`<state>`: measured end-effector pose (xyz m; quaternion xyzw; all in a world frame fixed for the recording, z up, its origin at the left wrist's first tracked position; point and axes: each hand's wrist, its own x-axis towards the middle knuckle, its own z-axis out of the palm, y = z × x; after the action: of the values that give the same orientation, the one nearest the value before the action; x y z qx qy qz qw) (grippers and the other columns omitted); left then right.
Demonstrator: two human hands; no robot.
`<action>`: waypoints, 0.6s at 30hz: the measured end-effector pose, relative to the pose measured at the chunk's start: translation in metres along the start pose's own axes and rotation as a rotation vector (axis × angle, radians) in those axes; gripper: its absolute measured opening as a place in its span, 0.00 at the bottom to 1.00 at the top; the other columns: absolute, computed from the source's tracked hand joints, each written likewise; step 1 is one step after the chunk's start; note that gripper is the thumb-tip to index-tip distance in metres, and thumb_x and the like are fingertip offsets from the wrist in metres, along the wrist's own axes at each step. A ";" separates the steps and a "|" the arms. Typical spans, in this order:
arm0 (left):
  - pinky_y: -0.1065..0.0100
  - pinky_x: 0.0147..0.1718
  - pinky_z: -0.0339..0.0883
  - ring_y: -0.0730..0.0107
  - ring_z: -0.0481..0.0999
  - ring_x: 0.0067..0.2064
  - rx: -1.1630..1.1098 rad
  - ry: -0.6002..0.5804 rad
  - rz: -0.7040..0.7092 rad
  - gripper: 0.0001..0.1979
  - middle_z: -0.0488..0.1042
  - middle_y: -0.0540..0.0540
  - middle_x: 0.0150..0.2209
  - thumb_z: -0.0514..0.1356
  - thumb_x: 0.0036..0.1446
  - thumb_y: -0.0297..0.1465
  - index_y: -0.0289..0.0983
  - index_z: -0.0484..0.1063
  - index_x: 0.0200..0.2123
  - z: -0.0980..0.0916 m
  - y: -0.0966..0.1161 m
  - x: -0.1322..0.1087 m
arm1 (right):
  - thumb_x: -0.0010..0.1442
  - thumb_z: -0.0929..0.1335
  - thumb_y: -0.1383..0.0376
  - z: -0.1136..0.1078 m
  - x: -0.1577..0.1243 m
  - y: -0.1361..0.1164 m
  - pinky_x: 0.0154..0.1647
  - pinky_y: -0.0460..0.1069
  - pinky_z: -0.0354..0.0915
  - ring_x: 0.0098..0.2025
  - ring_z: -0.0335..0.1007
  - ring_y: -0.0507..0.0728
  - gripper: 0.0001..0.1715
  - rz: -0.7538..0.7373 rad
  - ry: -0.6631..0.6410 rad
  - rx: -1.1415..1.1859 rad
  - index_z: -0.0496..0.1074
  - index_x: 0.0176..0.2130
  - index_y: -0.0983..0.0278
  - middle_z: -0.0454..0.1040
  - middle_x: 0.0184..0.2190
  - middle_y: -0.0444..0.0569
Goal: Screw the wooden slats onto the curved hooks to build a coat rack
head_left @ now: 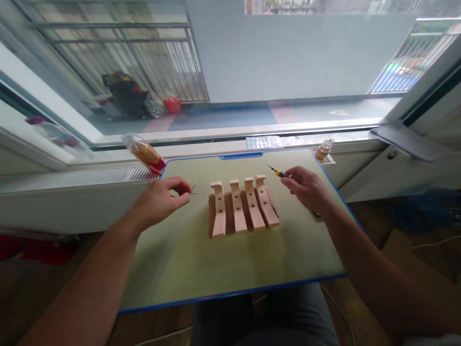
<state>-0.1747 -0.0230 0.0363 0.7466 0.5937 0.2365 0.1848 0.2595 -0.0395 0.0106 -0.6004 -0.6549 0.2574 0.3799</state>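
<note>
My left hand [167, 194] is pinched shut above the left part of the table, with thin metal pieces [193, 192] that look like screws sticking out from the fingertips. In my right hand [304, 185] is a screwdriver [279, 172] with a yellow and black handle, its tip directed to the upper left. Between the hands lies a wooden rack [237, 211]: several pale curved wooden hooks stand side by side across a darker brown board. Each hook has two dark holes. Both hands are apart from the rack.
The rack lies on a greenish table [223, 269] with a blue rim. A drink bottle [146, 154] is at its far left corner, a smaller bottle [324, 150] at the far right. Near my right wrist is a small dark object [317, 216]. Beyond stands a window sill [201, 147].
</note>
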 end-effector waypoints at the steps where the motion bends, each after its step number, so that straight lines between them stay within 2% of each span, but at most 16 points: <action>1: 0.65 0.38 0.72 0.61 0.81 0.36 -0.062 0.012 -0.011 0.09 0.84 0.47 0.36 0.68 0.53 0.39 0.42 0.82 0.35 0.001 0.001 0.001 | 0.65 0.73 0.49 0.003 0.006 0.002 0.29 0.50 0.61 0.28 0.70 0.55 0.19 -0.008 0.011 0.042 0.77 0.45 0.61 0.76 0.28 0.43; 4: 0.67 0.33 0.72 0.63 0.80 0.34 -0.185 0.136 -0.077 0.11 0.84 0.47 0.37 0.69 0.53 0.40 0.41 0.82 0.37 0.003 -0.005 0.005 | 0.64 0.74 0.49 0.013 0.018 0.006 0.28 0.50 0.61 0.27 0.68 0.54 0.20 -0.022 0.033 0.152 0.76 0.45 0.61 0.74 0.26 0.42; 7: 0.66 0.37 0.74 0.62 0.80 0.38 -0.224 0.278 -0.111 0.12 0.84 0.47 0.39 0.70 0.52 0.39 0.41 0.83 0.39 0.003 -0.028 0.011 | 0.63 0.75 0.50 0.022 0.021 0.009 0.28 0.50 0.62 0.26 0.67 0.53 0.19 -0.023 0.032 0.233 0.76 0.43 0.61 0.73 0.25 0.41; 10: 0.65 0.42 0.76 0.62 0.81 0.40 -0.249 0.312 -0.142 0.14 0.84 0.47 0.40 0.71 0.54 0.40 0.41 0.84 0.42 0.007 -0.056 0.017 | 0.63 0.76 0.51 0.028 0.020 0.012 0.27 0.50 0.61 0.25 0.67 0.53 0.18 -0.019 0.026 0.275 0.76 0.43 0.61 0.73 0.25 0.41; 12: 0.65 0.41 0.77 0.63 0.81 0.38 -0.318 0.324 -0.168 0.17 0.84 0.46 0.40 0.71 0.53 0.41 0.40 0.83 0.44 0.013 -0.071 0.021 | 0.63 0.76 0.51 0.030 0.019 0.013 0.27 0.50 0.61 0.25 0.68 0.53 0.17 -0.018 0.029 0.286 0.76 0.43 0.61 0.73 0.24 0.41; 14: 0.65 0.38 0.78 0.63 0.82 0.38 -0.381 0.354 -0.218 0.17 0.84 0.44 0.42 0.70 0.53 0.42 0.38 0.82 0.43 0.021 -0.080 0.025 | 0.63 0.76 0.51 0.031 0.017 0.013 0.27 0.50 0.61 0.25 0.68 0.53 0.17 -0.017 0.030 0.294 0.76 0.42 0.61 0.73 0.24 0.40; 18: 0.67 0.33 0.75 0.65 0.80 0.33 -0.366 0.345 -0.264 0.15 0.83 0.42 0.36 0.68 0.52 0.41 0.35 0.79 0.38 0.039 -0.089 0.034 | 0.62 0.76 0.52 0.034 0.013 0.013 0.26 0.50 0.60 0.24 0.67 0.53 0.18 -0.016 0.018 0.304 0.76 0.41 0.62 0.73 0.23 0.40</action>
<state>-0.2173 0.0301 -0.0403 0.5658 0.6557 0.4375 0.2420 0.2400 -0.0208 -0.0169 -0.5331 -0.6095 0.3455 0.4743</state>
